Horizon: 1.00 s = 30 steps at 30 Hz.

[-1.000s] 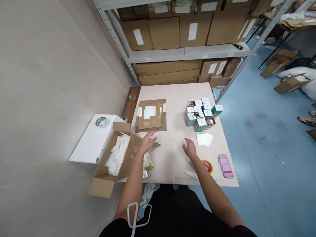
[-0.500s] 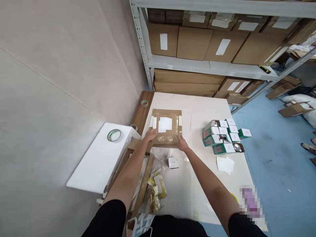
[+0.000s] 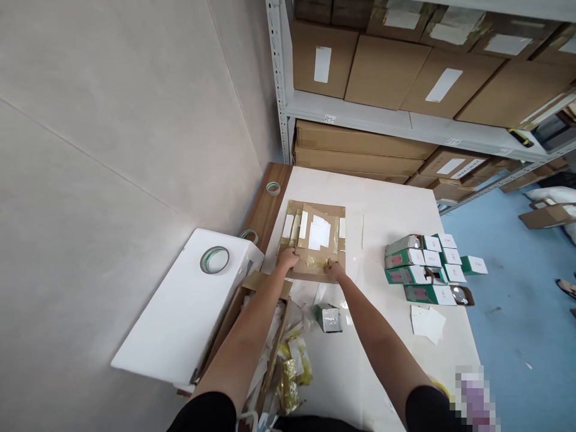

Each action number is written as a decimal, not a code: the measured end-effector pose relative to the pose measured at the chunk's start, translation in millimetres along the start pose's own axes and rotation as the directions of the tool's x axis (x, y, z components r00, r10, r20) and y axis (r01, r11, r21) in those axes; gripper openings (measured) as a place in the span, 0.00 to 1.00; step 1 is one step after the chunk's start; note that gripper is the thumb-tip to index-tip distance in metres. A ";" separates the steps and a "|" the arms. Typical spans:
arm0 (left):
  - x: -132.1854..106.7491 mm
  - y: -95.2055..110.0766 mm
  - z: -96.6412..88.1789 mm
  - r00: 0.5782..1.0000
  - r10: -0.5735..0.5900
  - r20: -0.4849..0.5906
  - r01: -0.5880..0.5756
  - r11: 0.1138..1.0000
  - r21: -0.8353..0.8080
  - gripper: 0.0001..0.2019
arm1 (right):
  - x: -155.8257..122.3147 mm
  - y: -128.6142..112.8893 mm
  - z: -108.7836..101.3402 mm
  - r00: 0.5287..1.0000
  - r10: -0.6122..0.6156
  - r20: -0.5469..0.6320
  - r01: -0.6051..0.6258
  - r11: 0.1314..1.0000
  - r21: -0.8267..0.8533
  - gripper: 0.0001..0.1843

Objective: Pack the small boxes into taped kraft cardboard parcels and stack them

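Note:
A flat taped piece of cardboard (image 3: 317,276) lies on the white table. A smaller cardboard piece (image 3: 310,253) with white paper labels (image 3: 319,233) and clear tape sits on top of it, slightly tilted. My left hand (image 3: 288,258) is closed at the smaller piece's near left corner. At its near right corner, my right hand (image 3: 334,270) pinches the edge; the fingertips are partly hidden. Whether the two pieces are joined I cannot tell. Just nearer to me stands a small green and white box (image 3: 329,318), beside some clear plastic.
Several green and white boxes (image 3: 416,275) and white papers (image 3: 427,324) occupy the table's right. An open carton (image 3: 256,281) with scraps and crumpled yellow tape (image 3: 290,384) lies at my left. Tape rolls (image 3: 215,260) rest along the wall side. Behind the table stands a shelf (image 3: 360,111) of cartons.
The smaller cardboard piece now shows raised and shifted over the larger one, its labels turned. My hands have moved closer together along its near edge. The view has swung slightly left.

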<state>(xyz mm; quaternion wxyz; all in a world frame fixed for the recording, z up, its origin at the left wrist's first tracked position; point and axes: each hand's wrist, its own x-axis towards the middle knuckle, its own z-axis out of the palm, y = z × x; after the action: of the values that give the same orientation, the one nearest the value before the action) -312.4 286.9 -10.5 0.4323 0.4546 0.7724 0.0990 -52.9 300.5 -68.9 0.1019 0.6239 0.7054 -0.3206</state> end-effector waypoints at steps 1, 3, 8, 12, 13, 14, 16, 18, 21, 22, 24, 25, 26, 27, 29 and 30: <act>-1.7 1.3 0.1 0.999 0.017 -0.027 -0.018 1.000 -0.018 0.12 | 0.2 -0.2 -1.2 0.999 0.031 -0.006 -0.031 0.998 0.058 0.24; -7.6 5.5 0.2 0.994 0.082 -0.073 -0.088 0.993 -0.081 0.09 | -2.0 1.0 -4.6 0.994 0.104 -0.039 -0.096 0.979 0.178 0.22; -28.8 27.7 -4.2 0.956 0.283 -0.073 -0.291 0.900 -0.324 0.08 | -22.6 14.1 -16.5 0.933 0.336 -0.132 -0.225 0.827 0.515 0.33; -48.2 64.5 -12.0 0.901 0.407 -0.148 -0.432 0.821 -0.373 0.10 | -48.1 28.4 -36.5 0.895 0.431 -0.117 -0.104 0.455 0.884 0.46; -54.3 76.5 -13.1 0.885 0.433 -0.171 -0.465 0.806 -0.366 0.10 | -55.2 32.0 -43.7 0.903 0.414 -0.118 -0.063 0.398 0.915 0.46; -61.4 89.0 -13.8 0.869 0.457 -0.191 -0.495 0.792 -0.356 0.10 | -62.7 35.9 -51.9 0.913 0.389 -0.123 -0.026 0.357 0.934 0.45; -78.9 114.2 -13.5 0.838 0.502 -0.214 -0.546 0.764 -0.343 0.10 | -78.4 45.2 -69.6 0.930 0.335 -0.152 0.047 0.301 0.953 0.41; -100.9 136.6 -11.3 0.808 0.547 -0.218 -0.588 0.727 -0.356 0.12 | -95.4 57.2 -87.6 0.936 0.293 -0.195 0.118 0.258 0.959 0.37; -141.2 160.1 -3.9 0.783 0.594 -0.181 -0.603 0.657 -0.452 0.16 | -123.1 79.7 -109.8 0.927 0.271 -0.261 0.192 0.258 0.947 0.33; -155.9 165.0 0.1 0.787 0.598 -0.151 -0.582 0.638 -0.505 0.18 | -133.3 87.8 -115.1 0.924 0.264 -0.277 0.212 0.250 0.945 0.32; -186.1 171.1 10.3 0.804 0.590 -0.074 -0.503 0.609 -0.614 0.22 | -155.6 104.5 -122.3 0.927 0.231 -0.297 0.253 0.201 0.946 0.31; -201.2 172.5 16.6 0.815 0.578 -0.040 -0.457 0.599 -0.658 0.24 | -167.9 113.1 -124.3 0.933 0.199 -0.300 0.270 0.167 0.948 0.30; -216.1 173.1 23.6 0.825 0.566 -0.014 -0.417 0.591 -0.691 0.26 | -180.9 122.1 -125.2 0.940 0.160 -0.302 0.283 0.131 0.950 0.30; -230.5 172.9 31.1 0.834 0.551 0.001 -0.386 0.584 -0.714 0.28 | -194.5 131.5 -125.3 0.945 0.122 -0.302 0.291 0.098 0.952 0.29; -257.6 170.4 47.6 0.854 0.520 0.009 -0.347 0.582 -0.735 0.30 | -222.7 152.0 -123.0 0.950 0.075 -0.302 0.299 0.049 0.953 0.30; -270.1 168.2 56.3 0.862 0.507 0.006 -0.339 0.585 -0.737 0.30 | -237.0 163.1 -120.6 0.950 0.071 -0.303 0.301 0.035 0.953 0.31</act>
<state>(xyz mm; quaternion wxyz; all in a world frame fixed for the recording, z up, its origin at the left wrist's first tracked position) -108.5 155.9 203.2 0.6181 0.4296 0.4886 0.4412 179.7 179.9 100.2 -0.4797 0.4970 0.3415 -0.6374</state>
